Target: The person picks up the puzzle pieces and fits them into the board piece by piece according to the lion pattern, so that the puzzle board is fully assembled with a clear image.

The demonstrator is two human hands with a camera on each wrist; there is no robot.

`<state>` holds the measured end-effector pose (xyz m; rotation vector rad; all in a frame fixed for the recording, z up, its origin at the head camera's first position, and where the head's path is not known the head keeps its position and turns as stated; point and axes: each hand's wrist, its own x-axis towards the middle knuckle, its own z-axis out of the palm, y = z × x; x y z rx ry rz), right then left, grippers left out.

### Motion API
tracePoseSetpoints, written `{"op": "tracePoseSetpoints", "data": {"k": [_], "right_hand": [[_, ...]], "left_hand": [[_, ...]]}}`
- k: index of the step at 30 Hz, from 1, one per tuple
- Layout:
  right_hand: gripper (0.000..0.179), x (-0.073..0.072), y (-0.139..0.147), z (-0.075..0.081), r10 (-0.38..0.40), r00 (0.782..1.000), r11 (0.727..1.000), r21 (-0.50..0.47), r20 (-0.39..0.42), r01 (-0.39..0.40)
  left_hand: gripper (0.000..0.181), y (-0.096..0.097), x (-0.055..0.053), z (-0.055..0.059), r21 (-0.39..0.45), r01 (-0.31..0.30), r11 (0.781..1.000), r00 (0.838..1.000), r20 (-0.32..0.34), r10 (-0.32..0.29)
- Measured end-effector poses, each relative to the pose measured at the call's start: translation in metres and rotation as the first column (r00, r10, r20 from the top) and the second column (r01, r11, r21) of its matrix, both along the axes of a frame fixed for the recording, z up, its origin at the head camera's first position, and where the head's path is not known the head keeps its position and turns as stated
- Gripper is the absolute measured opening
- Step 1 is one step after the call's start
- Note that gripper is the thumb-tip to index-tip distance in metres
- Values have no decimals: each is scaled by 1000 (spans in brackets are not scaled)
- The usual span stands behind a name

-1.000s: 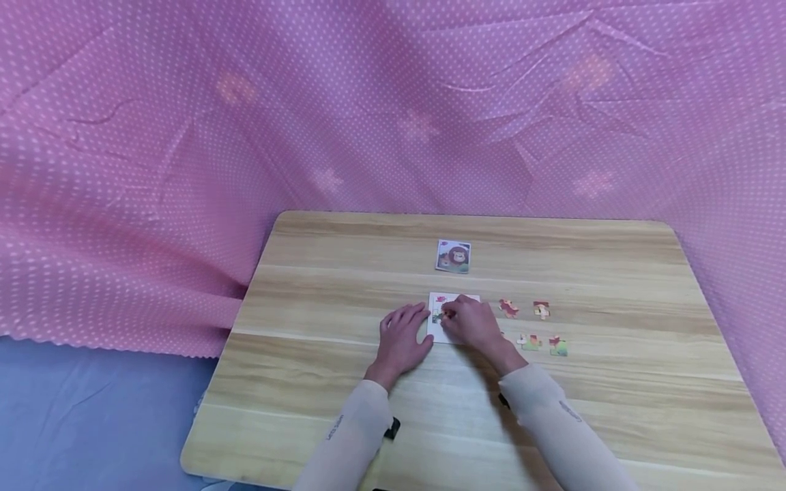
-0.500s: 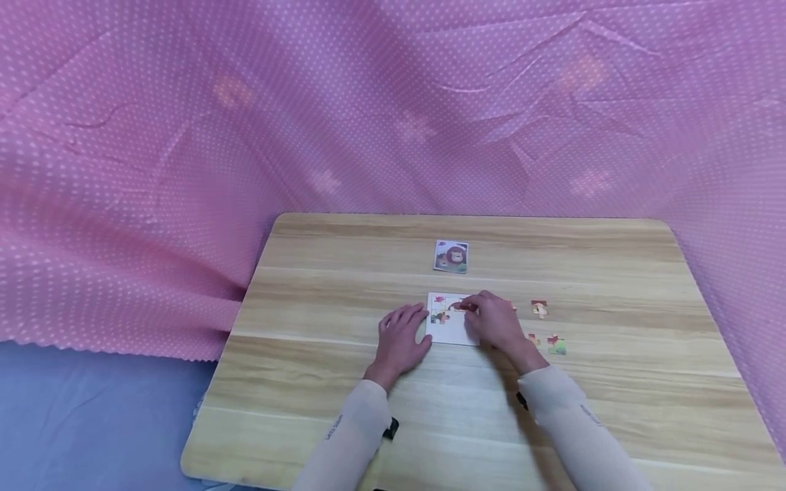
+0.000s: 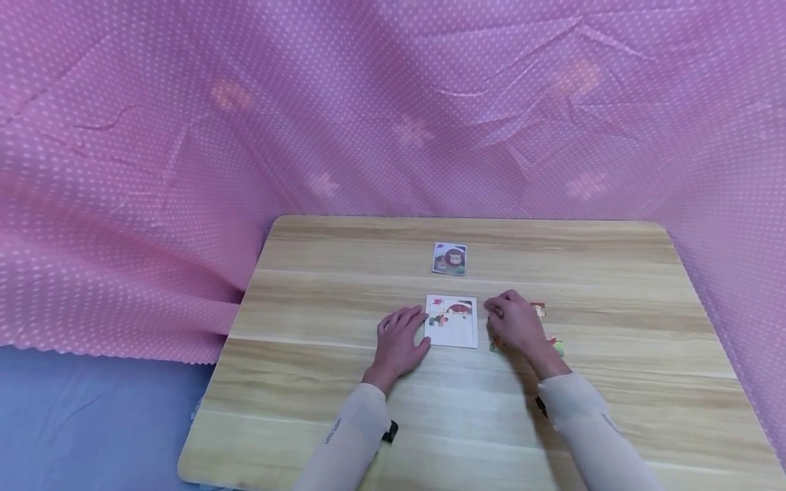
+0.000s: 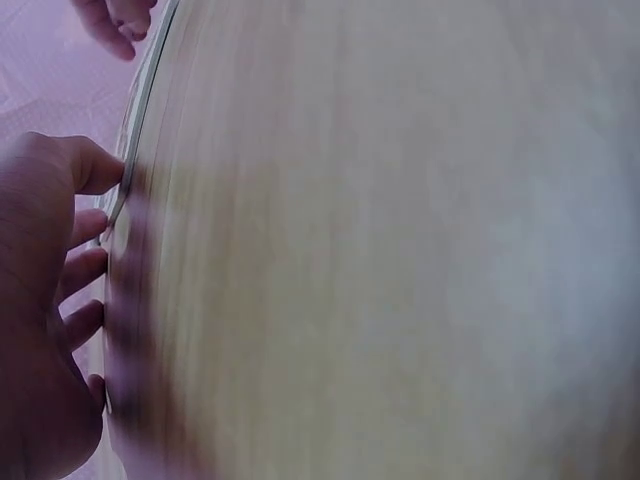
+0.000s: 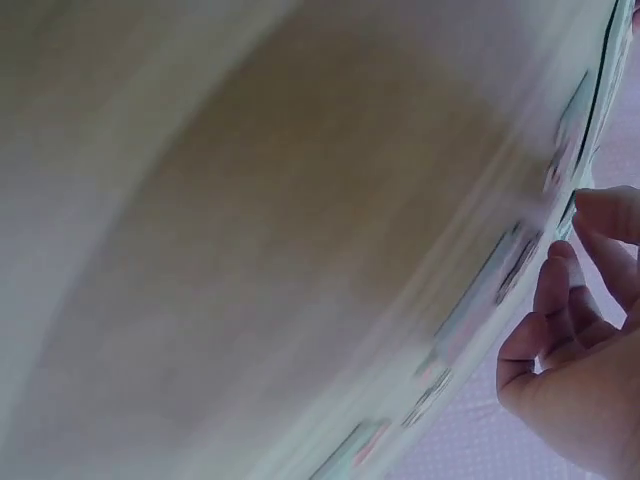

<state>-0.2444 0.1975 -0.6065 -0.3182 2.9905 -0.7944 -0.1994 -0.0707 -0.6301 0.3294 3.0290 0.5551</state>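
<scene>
A white square puzzle board [image 3: 457, 335] lies on the wooden table. On it, a colourful jigsaw piece [image 3: 437, 320] sits at the left, and a reddish-brown jigsaw piece [image 3: 458, 309] sits at the upper right. My left hand [image 3: 399, 348] lies flat-fingered beside the board, fingertips and thumb at its left edge. Just right of the board, my right hand [image 3: 518, 324] is low over the loose pieces, thumb and forefinger close together. In the right wrist view a thin dark edge shows by the thumb tip [image 5: 605, 212]; whether the hand pinches a piece is unclear.
A small picture card [image 3: 449, 260] with a lion lies behind the board. Loose jigsaw pieces lie to the right, among them a reddish piece [image 3: 538, 309] and a green one [image 3: 557, 346]. A pink dotted cloth [image 3: 393, 102] hangs behind the table [image 3: 344, 259].
My right hand has left the reddish-brown piece on the board's upper right and moved right to the loose pieces. The left hand stays at the board's edge.
</scene>
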Motion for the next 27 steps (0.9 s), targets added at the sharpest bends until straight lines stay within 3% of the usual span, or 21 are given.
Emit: {"op": "tracePoseSetpoints", "data": {"k": [13,27], "right_hand": [[33,-2,23,0,-51,999,998,33,7,50],[36,-5,28,4,-62,997,997,58,51,59]], "left_hand": [[51,3,0,1,4,-10,1000,1000,6,10],[51,5,-1,4,12,-16,1000,1000,11,16]]}}
